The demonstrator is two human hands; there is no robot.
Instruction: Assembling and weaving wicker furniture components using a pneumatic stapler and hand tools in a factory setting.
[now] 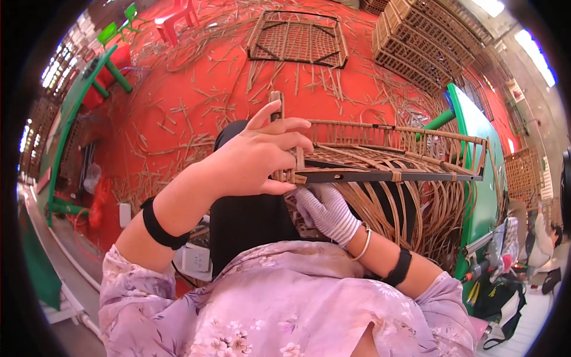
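At the far left, green table legs (113,68) are standing on the red floor (172,101), which is lying thick with loose cane strips (196,89); a flat woven panel (297,38) is resting on the floor further back. Moving in toward the centre, the person's bare left hand (259,157), with a black band on the wrist, is curling over the near corner of a half-woven rattan basket frame (386,157), the fingers closing round the corner post while the index finger is lifting free. Just beneath it the right hand (327,208), in a pale knitted glove, is pressing up against the underside of the same corner; its fingertips are hidden under the frame, so whether they are gripping cannot be told. The frame is sitting on the person's lap, its rim rail level and its unwoven cane stakes (410,214) trailing down in curves on the right. The piece is looking light and rigid along its dark base rail, springy in the loose stakes, which may well snap or kink if bent sharply; the corner post and rail are judged the soundest places to hold. The frame itself is holding nothing. Toward the upper right, finished openwork baskets (422,41) are standing stacked, apparently empty. At the lower right edge, hand tools (485,262) are lying beside a green board (476,137).
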